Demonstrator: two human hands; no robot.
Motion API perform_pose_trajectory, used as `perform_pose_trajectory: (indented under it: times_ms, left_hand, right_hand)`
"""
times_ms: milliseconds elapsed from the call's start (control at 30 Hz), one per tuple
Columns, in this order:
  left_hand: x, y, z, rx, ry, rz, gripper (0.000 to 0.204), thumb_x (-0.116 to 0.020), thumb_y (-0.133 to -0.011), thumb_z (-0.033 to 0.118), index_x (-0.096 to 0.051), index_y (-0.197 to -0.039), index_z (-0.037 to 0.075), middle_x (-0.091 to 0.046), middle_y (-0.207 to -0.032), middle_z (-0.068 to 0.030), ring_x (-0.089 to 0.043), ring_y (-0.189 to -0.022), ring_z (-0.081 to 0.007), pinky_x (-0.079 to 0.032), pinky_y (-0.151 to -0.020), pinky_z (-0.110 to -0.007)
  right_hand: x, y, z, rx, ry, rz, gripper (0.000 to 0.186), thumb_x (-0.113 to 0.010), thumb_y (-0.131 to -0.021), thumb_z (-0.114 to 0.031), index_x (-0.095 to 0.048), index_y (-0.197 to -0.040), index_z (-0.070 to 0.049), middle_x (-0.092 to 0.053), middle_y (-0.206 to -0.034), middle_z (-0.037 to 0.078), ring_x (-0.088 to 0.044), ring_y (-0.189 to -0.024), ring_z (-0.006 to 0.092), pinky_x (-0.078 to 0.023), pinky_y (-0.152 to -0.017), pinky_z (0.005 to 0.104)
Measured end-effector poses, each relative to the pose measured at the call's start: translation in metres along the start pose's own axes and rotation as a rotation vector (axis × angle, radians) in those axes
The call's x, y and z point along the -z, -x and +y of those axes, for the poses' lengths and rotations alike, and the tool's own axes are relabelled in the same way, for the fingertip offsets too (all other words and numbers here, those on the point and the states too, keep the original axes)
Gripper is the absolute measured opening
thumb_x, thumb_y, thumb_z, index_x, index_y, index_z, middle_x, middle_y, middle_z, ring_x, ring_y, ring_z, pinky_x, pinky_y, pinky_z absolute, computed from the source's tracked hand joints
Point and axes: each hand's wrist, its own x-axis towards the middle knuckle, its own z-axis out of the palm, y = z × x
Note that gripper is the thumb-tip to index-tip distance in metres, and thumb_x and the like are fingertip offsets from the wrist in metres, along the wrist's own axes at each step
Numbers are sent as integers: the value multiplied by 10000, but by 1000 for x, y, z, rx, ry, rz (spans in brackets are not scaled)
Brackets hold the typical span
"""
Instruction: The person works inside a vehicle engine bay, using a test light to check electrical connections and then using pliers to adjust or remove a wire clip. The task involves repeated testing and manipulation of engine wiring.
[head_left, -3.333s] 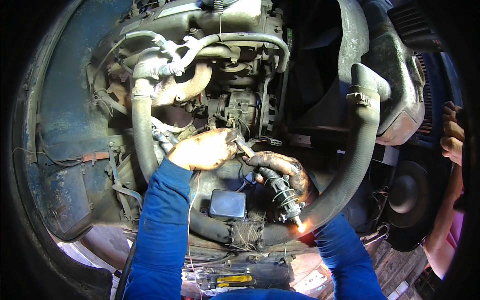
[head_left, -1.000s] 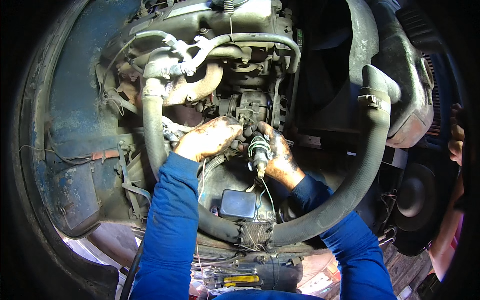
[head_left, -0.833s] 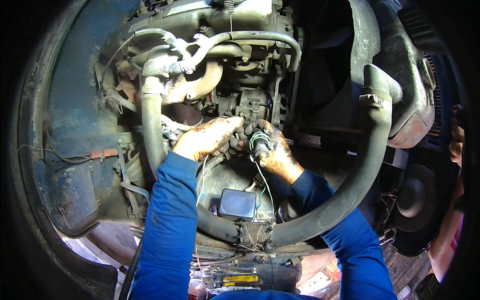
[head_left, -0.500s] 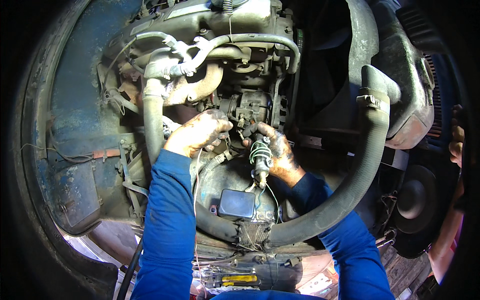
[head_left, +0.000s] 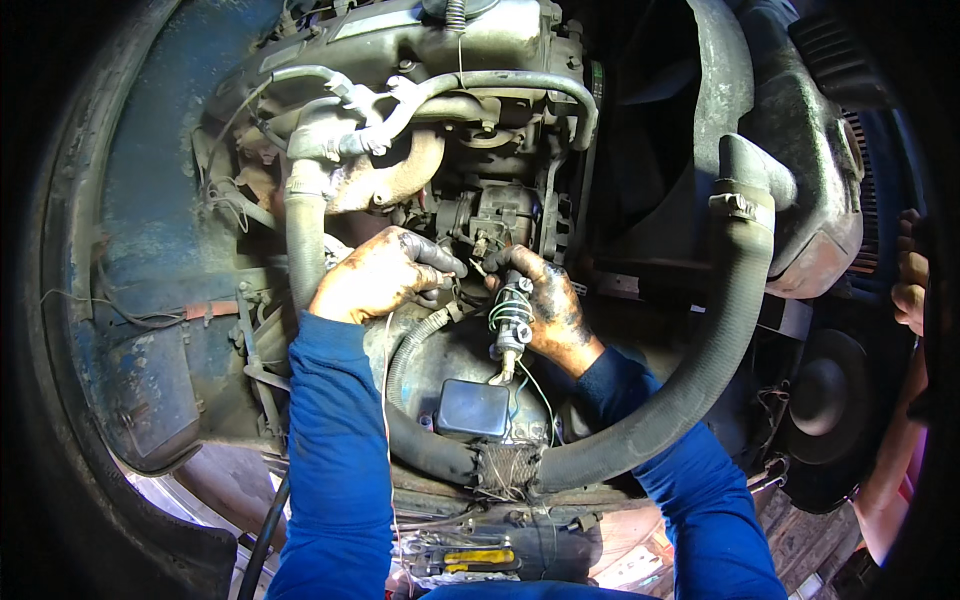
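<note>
Oil-blackened, my left hand [head_left: 385,272] is closed in a pinch in front of the engine. What its fingertips hold is too small to make out. A thin pale wire [head_left: 388,400] hangs from below that hand along my blue sleeve. My right hand [head_left: 555,315] is closed around a metal cylinder wound with green wire [head_left: 512,312], thumb and forefinger pointing toward the left fingertips. Wires run from the cylinder's lower end down past a dark rectangular box [head_left: 473,408]. Just beyond both hands sits an alternator-like unit [head_left: 500,212].
A thick black hose [head_left: 690,390] curves around my right forearm, bound with wire mesh low in the middle. Another hose [head_left: 306,235] stands at the left. Yellow-handled pliers [head_left: 478,560] lie near the lower edge. Another person's hand [head_left: 912,275] shows at the far right.
My left hand has tilted and shifted slightly left, its fingers now pointing more to the right. The wire-wound cylinder has moved a little left and turned in my right hand.
</note>
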Motion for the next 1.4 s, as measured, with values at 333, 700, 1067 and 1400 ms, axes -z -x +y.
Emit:
perform_pose_trajectory:
  times_ms: [333, 700, 1067, 1400]
  left_hand:
    - [-6, -3, 1, 114, 372, 12, 278, -770, -849, 54, -714, -1110, -24, -747, -946, -85, -693, -800, -131, -581, -717, -279]
    - [-12, -4, -7, 157, 270, 97, 144, -728, -892, 96, -727, -980, -18, -729, -852, -59, -645, -748, -99, -514, -673, -273]
    - [-31, -22, -60, -584, -900, 533, 236, -687, -881, 219, -674, -892, -16, -658, -867, -227, -639, -868, -389, -517, -794, -463]
    - [-38, -16, -4, -38, -814, 26, 424, -658, -921, 277, -646, -1185, -55, -667, -1168, -245, -625, -1131, -398, -495, -974, -449]
  right_hand:
    - [0, 0, -7, -6, 155, -37, 281, -642, -791, 22, -660, -1063, -42, -684, -829, 137, -668, -735, 245, -514, -707, 345]
    - [1, -2, -5, 96, 119, -68, 263, -689, -817, -56, -661, -1078, -40, -687, -831, 122, -687, -753, 252, -529, -724, 348]
    - [62, 81, -44, 133, 502, 148, 328, -768, -869, -108, -656, -1166, -25, -682, -990, 128, -667, -878, 211, -552, -770, 328]
    - [83, 98, 8, 183, 567, 324, 303, -748, -823, -68, -662, -1110, -20, -686, -952, 82, -680, -801, 205, -545, -726, 319]
